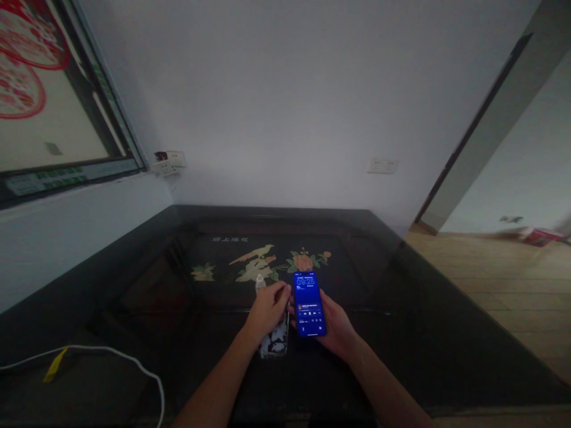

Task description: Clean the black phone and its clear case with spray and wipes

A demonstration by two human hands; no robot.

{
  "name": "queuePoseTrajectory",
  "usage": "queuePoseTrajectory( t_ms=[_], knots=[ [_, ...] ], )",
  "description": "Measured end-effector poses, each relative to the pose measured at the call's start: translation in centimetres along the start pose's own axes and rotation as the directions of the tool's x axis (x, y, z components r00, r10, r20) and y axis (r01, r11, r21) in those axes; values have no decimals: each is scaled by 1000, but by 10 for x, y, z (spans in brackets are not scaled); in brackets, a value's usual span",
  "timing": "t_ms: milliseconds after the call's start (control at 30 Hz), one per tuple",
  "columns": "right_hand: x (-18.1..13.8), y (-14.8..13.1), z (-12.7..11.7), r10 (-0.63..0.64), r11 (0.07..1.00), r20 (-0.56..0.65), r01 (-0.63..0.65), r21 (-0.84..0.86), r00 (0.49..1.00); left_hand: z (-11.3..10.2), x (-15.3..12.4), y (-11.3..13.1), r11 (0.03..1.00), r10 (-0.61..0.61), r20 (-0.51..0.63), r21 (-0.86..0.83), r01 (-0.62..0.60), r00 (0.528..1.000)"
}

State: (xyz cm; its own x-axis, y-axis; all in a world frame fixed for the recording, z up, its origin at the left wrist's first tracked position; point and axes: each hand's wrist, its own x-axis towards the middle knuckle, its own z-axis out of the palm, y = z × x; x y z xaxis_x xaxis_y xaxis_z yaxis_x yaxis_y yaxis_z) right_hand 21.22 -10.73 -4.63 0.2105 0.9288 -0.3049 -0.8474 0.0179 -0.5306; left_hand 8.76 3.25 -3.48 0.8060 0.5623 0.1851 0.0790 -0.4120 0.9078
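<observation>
My right hand [336,326] is wrapped around a smartphone [309,304] from its right side. The lit blue screen faces up and reads 09:25. Close to the phone's left edge, my left hand [269,308] has its fingers curled, thumb and forefinger pressed together. What they hold, if anything, is too small to tell. Below that hand lies a flat black-and-white patterned piece [274,343] that looks like a clear phone case, partly covered by the hand. A small pale bottle-shaped thing [260,279] shows just beyond the left knuckles; its lower part is hidden.
Everything is over a glossy black table [200,362] with a bird [255,255] and flower [304,262] picture. A white cable [111,349] with a yellow tag [55,365] curves across the left front. Wall sockets [382,166] sit behind, and a window [49,95] is at the left.
</observation>
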Motion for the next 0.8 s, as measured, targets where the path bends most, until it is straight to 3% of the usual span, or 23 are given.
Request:
queuePoseTrajectory(
  t_ms=[500,800],
  knots=[
    [-4,-5,5,-19,999,-69,22,38,997,-2,-4,5,999,-13,12,38,12,1000],
    [-9,-20,1,-194,976,-206,210,62,959,-4,-3,6,993,-32,-59,110,39,998]
  ],
)
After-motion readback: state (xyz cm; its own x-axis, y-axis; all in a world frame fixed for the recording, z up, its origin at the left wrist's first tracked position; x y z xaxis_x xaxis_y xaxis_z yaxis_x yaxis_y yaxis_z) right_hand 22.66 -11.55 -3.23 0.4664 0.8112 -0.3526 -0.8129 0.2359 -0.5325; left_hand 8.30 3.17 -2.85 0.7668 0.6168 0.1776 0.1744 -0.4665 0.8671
